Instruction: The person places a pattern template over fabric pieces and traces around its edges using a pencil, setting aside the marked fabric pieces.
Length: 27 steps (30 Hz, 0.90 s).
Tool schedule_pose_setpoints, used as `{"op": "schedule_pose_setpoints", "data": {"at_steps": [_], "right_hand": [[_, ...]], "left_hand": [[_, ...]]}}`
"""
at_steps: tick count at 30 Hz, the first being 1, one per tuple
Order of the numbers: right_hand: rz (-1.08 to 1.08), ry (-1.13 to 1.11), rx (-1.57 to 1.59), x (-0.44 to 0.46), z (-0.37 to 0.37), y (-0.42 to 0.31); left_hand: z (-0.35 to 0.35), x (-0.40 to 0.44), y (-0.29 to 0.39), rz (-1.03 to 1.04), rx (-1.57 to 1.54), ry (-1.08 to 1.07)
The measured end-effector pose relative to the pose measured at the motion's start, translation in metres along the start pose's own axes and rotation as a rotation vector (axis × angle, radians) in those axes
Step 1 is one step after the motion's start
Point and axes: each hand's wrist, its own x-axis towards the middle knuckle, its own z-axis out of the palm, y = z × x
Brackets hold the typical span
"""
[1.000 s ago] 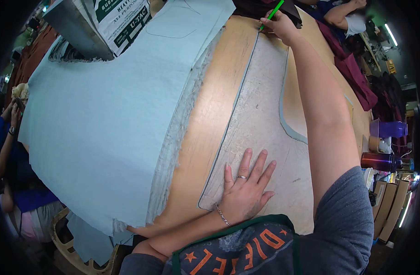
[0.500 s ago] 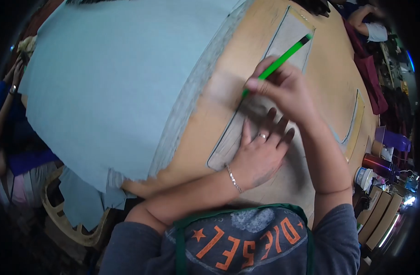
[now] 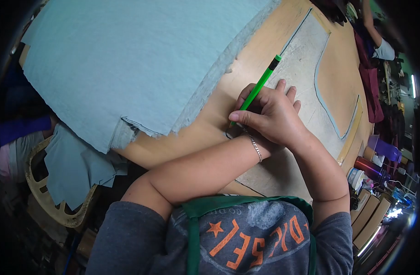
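Observation:
My right hand (image 3: 273, 115) grips a green pencil (image 3: 259, 89) with a black band near its top. The pencil's lower end points down by the near left corner of a pale grey, worn pattern board (image 3: 304, 59). Crossed beneath my right hand, my left hand (image 3: 291, 94) lies flat on the board with fingertips stretched out; most of its back is hidden. Dark lines run along the board's edges. Under the board is a tan sheet (image 3: 340, 68), its surface showing on both sides.
A large light-blue sheet (image 3: 141, 59) with rough edges covers the left side. Blue scraps (image 3: 75, 165) hang over a beige plastic chair (image 3: 36, 176). At right are a purple container (image 3: 386, 149), a red tumbler (image 3: 369, 167) and cardboard boxes (image 3: 370, 215). Another person's arm (image 3: 369, 23) shows at upper right.
My right hand has lowered the pencil toward the board's near left corner, and now overlaps my left hand. The view has shifted, and the pencil stands more upright.

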Motion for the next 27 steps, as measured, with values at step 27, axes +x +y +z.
{"op": "schedule_pose_setpoints", "data": {"at_steps": [27], "right_hand": [[-0.074,0.447,0.042,0.093,-0.174,0.101]], "left_hand": [[-0.032,-0.009,0.016,0.023,0.364,-0.022]]}}
